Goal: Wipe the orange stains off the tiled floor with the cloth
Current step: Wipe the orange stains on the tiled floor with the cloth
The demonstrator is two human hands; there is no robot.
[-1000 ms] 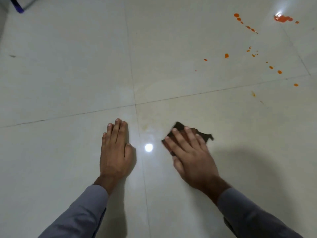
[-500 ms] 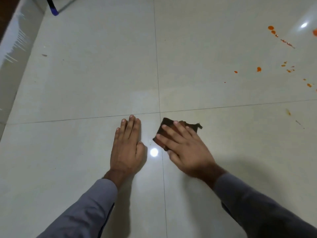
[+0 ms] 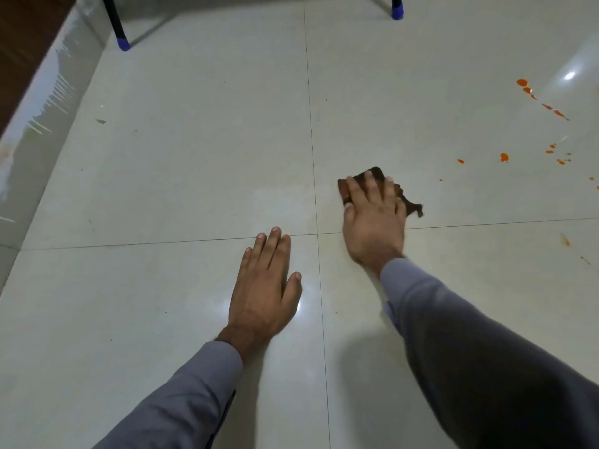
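While most of the orange stains (image 3: 504,157) lie unwiped, the right hand (image 3: 372,218) presses the cloth (image 3: 377,174) flat on the tiled floor (image 3: 194,140).

Nearest the camera, the left hand (image 3: 264,286) rests palm down on the tile, fingers straight and close together, holding nothing; it looks like a brace. Just beyond it, across the grout line, the right hand lies on the dark cloth with fingers spread and straight, pressing rather than pinching, a ragged corner of cloth poking out to its right. Farther right and well apart from the cloth, orange drops and streaks dot the floor, with a faint smear lower near the right edge. Judging by that, the wiping has barely reached the spill; nearly all of it remains. At the far edge stand two dark furniture legs (image 3: 113,24) with blue caps.
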